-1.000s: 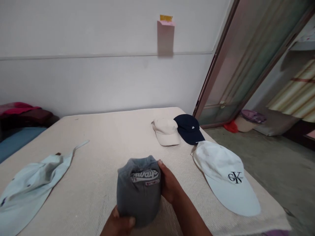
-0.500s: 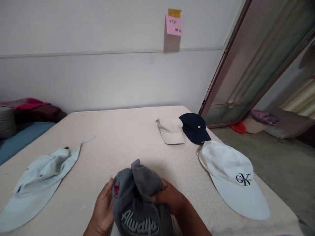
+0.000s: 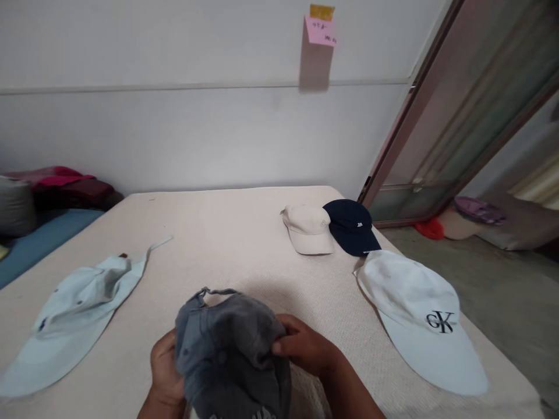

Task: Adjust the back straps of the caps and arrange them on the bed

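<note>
Your right hand [image 3: 308,348] pinches the gray cap [image 3: 231,337] between thumb and fingers at its right side, and your left hand [image 3: 165,368] grips its left edge. It is before you over the pale cover [image 3: 218,233], its back facing away. You seem to be working its crown into shape; the next move calls for even support from both hands so the fabric doesn't buckle.

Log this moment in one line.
left hand: holds gray cap | right hand: holds gray cap | on cream cloth: beige cap, navy cap, white cap, pale blue cap
</note>
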### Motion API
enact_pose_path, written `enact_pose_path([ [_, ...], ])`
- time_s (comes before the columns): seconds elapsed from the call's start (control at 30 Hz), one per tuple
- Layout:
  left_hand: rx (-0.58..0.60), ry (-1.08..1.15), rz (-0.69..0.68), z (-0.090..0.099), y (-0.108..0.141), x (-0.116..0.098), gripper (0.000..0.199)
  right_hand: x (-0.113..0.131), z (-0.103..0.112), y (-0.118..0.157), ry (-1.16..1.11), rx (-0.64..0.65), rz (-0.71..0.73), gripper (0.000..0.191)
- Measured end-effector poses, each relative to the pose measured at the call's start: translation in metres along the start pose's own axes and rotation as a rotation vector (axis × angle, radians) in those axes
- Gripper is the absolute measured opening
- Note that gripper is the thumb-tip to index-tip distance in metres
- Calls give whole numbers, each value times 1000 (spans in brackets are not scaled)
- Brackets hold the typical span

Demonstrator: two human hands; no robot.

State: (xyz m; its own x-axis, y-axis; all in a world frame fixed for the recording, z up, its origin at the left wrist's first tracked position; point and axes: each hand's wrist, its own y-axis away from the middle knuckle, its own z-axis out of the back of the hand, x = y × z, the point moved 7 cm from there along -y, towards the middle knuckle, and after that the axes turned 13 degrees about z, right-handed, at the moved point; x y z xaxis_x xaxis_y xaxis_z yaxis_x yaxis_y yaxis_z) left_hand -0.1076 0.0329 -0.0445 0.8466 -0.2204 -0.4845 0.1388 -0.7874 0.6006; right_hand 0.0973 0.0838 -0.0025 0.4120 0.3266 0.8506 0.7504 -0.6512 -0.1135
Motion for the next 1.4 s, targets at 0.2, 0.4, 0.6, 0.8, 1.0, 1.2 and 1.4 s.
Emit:
enact_pose_path([
  [0.2,115,-308,188,-42,14,29,25,8,2,-5,-135,-161,59,33],
  [0.4,243,-581,230,-59,17,49,19,-5,14,-10,-160,-233,64,10],
  [0.6,328,-476,209,-62,12,50,26,-10,22,-9,115,-260,16,12],
  [0.8,229,-501,130,-56,5,48,14,-11,33,-15,311,-357,15,12],
  [1.0,218,-663,80,-66,7,46,14,-12,38,-22,578,-424,105,16],
  [1.2,108,-756,-57,-64,2,35,13,2,42,-18,762,-577,247,10],
  [1.4,129,-884,-131,-63,-3,39,12,18,6,-23,912,-320,402,16],
])
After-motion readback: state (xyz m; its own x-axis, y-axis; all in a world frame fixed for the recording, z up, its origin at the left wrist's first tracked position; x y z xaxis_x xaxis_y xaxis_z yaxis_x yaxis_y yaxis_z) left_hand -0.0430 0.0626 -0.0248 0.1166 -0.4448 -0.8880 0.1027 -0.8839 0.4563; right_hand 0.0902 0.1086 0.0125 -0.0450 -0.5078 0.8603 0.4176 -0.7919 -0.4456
